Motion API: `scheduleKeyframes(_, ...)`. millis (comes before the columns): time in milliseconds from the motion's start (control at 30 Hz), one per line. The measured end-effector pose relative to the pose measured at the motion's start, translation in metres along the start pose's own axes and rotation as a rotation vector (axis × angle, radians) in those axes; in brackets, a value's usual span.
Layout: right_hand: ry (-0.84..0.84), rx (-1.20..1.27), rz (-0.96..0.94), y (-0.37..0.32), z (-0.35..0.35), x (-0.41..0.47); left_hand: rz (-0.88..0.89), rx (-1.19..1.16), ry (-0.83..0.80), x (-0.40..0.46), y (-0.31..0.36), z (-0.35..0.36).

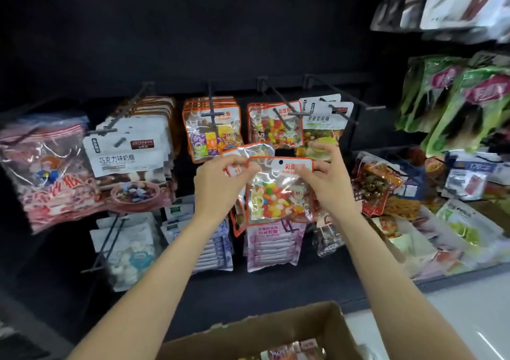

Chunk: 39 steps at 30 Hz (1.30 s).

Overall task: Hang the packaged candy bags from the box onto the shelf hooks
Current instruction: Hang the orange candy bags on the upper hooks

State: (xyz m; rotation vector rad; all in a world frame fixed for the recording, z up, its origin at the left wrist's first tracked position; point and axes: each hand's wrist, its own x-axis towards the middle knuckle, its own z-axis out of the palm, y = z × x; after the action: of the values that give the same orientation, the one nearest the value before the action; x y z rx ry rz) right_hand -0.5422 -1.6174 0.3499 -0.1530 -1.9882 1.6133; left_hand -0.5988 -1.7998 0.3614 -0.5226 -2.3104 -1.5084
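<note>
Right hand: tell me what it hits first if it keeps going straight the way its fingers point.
Probably the hanging bags of coloured candy on the hook just above; the right hand, gripping its own candy bag, points up and toward the shelf. Depth is unclear.

The cardboard box [265,332] is cut off by the bottom edge. The second bag [242,155] sits mostly hidden behind the front candy bag [278,191]. Upper-right packets [452,0] are blurred, their print unreadable.
</note>
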Motion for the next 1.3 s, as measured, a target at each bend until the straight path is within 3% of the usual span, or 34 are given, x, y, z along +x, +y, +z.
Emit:
scheduleKeyframes(133,0.202,-0.04,-0.158,-0.001,0.007,0.024,-0.024,-0.089,0.119,0.018,0.011,0.019)
scheduleKeyframes(267,0.262,-0.235,-0.37,-0.003,0.021,0.046,-0.091,-0.093,0.22,0.03,0.015,0.03)
scheduleKeyframes(433,0.358,-0.278,-0.364,0.003,0.026,0.06,-0.061,0.021,0.172,0.039,0.016,0.032)
scheduleKeyframes(667,0.29,-0.309,-0.366,0.011,0.015,0.059,-0.024,0.061,0.087,0.04,0.012,0.038)
scheduleKeyframes(867,0.125,-0.426,-0.4,0.011,0.007,0.061,-0.017,0.059,0.092,0.04,0.009,0.039)
scheduleKeyframes(1300,0.15,-0.508,-0.387,0.021,0.022,0.083,-0.027,0.128,0.075,0.041,-0.009,0.034)
